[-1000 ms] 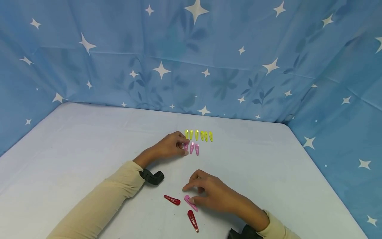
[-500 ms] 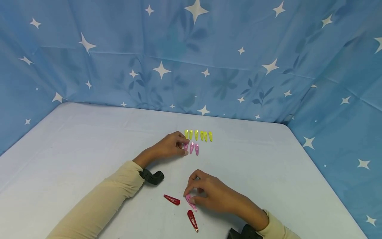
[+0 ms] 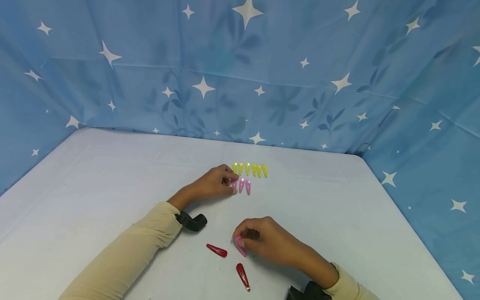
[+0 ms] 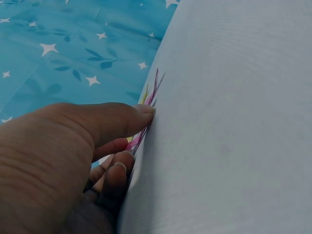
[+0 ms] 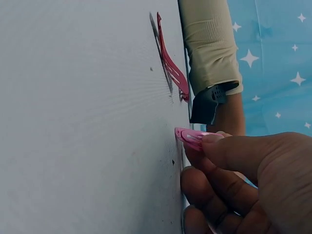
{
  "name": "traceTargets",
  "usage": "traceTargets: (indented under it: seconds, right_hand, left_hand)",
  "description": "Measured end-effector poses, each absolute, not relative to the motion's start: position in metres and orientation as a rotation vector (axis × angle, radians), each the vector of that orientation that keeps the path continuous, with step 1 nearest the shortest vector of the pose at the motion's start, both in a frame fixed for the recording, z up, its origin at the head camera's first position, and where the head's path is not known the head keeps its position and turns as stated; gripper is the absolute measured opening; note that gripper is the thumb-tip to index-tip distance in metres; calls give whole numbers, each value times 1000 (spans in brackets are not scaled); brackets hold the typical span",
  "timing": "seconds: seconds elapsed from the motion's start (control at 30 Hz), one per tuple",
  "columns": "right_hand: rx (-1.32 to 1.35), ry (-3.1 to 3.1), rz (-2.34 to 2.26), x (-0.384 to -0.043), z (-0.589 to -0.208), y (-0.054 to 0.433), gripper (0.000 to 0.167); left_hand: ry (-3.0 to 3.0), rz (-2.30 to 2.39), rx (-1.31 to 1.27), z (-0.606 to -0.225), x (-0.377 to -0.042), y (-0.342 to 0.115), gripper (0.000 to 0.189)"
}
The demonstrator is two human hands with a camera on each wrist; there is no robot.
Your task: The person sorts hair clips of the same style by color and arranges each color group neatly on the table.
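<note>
My right hand (image 3: 268, 239) pinches a pink snap hair clip (image 5: 191, 138) between thumb and fingers, just above the table in the right wrist view. Farther off, my left hand (image 3: 215, 182) has its thumb and fingers at the ends of the leftmost pink clip (image 3: 234, 184), which they partly cover. Two more pink clips, one of them a pink hair clip (image 3: 248, 187), lie beside it to the right. In the left wrist view the thumb (image 4: 124, 117) hides much of the pink row.
Behind the pink row lies a line of several yellow hair clips (image 3: 248, 169). A red hair clip (image 3: 216, 250) and another red hair clip (image 3: 243, 277) lie near my right hand. The white table (image 3: 123, 166) ends at a blue star-patterned curtain (image 3: 210, 54).
My right hand closed its fingers on the pink clip, which lay flat on the table, and has raised it slightly and tilted it. The left hand stays in place.
</note>
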State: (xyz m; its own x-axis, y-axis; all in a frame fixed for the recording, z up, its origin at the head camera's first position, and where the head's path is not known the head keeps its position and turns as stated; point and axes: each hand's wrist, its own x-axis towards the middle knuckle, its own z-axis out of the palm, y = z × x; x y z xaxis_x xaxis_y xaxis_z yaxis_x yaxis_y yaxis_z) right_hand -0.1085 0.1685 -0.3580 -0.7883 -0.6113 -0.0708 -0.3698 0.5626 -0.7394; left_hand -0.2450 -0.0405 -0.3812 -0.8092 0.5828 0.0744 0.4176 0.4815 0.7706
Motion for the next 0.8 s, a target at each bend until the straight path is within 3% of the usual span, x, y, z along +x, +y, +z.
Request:
traceTargets:
  seconds: [0.8]
  right_hand:
    - [-813, 2574, -1190, -114, -352, 173, 12]
  left_hand:
    - [2556, 1198, 869, -381, -246, -39, 47]
